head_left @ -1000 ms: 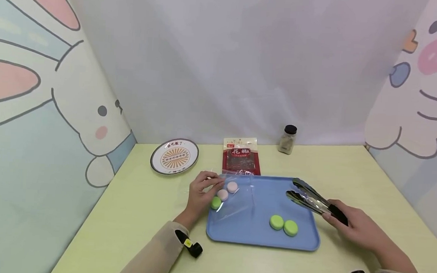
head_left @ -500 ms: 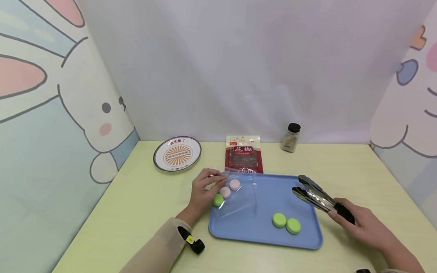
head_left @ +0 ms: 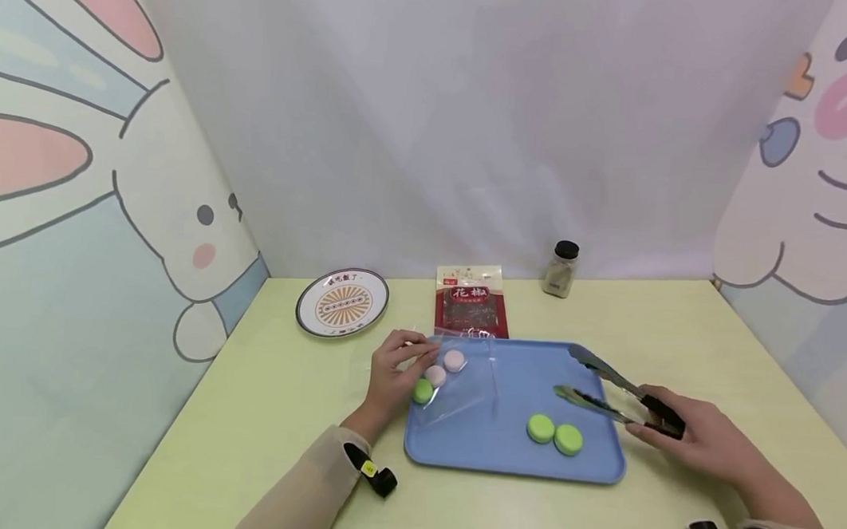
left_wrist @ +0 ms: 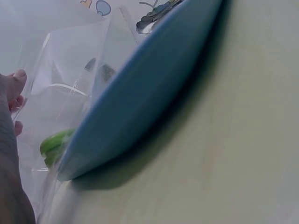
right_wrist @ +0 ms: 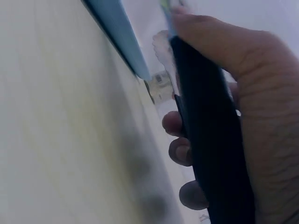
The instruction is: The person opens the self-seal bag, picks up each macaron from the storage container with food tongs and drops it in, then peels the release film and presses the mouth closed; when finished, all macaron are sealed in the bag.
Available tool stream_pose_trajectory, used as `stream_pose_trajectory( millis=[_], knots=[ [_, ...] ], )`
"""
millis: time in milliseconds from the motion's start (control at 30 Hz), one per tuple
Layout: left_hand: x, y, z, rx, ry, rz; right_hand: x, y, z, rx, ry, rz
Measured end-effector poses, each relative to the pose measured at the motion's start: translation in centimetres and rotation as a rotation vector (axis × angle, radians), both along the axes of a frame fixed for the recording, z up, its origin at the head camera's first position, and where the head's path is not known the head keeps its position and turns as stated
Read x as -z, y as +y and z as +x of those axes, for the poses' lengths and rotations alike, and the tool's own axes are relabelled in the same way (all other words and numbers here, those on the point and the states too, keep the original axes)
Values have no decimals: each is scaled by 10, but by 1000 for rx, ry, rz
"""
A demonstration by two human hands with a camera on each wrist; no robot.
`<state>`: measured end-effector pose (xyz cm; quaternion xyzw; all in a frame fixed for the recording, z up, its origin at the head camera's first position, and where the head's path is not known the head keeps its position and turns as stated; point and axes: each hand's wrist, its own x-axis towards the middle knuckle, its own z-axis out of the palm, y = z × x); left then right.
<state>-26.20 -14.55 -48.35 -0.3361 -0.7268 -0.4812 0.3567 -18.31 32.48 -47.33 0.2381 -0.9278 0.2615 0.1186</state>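
Note:
My left hand pinches the edge of a clear plastic bag over the left end of a blue tray. Two pale pink macarons and a green macaron show through the film beside that hand. In the left wrist view the green macaron appears behind the plastic. My right hand grips metal tongs by their black handles, their arms spread apart above the tray's right end. The right wrist view has the fingers wrapped around a handle. Two more green macarons lie on the tray's front right.
Behind the tray lies a red spice packet. A white patterned plate sits at the back left, and a small jar with a black lid stands at the back right. Cartoon-printed walls enclose the yellow table.
The tongs' arms have spread wider, with the lower tip moving down and left. My left hand and the bag stay about where they were; the macarons have not moved.

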Motion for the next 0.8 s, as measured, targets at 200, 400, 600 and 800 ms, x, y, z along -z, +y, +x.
stream_pose_trajectory(
  millis=[200, 400, 600, 800],
  knots=[
    [2, -2, 3, 13, -49, -3, -2, -10, 5, -43, 136, 29],
    [2, -2, 2, 29, -42, 8, -12, -24, 11, -75, 264, 102],
    [1, 0, 4, 33, -29, 12, -15, -33, 14, -124, 322, 119],
    [-3, -1, 6, 25, -56, 12, -17, -36, 11, -92, 430, 173]
  ],
)
